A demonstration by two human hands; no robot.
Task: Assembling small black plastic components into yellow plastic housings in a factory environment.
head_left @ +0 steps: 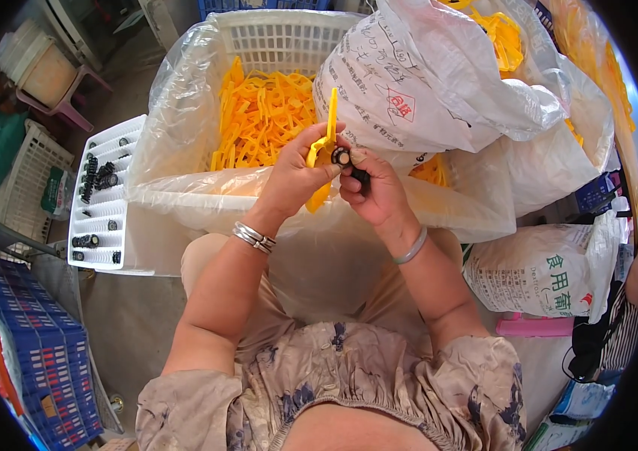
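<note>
Between my two hands, just above the front rim of a plastic-lined white basket (259, 34), is a long yellow plastic part (332, 109). My left hand (300, 169) is closed on its middle, with one end pointing up and the other hanging below. A small black cylindrical piece with a pale round end (341, 156) meets the yellow part. My right hand (380, 184) is closed around this black piece. Whether the two parts are joined, I cannot tell. Behind my hands, a heap of similar yellow parts (266, 113) fills the basket.
A white tray (97, 214) with small black springs and round pieces (93, 179) stands left of the basket. A big white woven sack (401, 83) leans over its right side. Blue crates (40, 353) are stacked at lower left, another printed sack (537, 267) at right.
</note>
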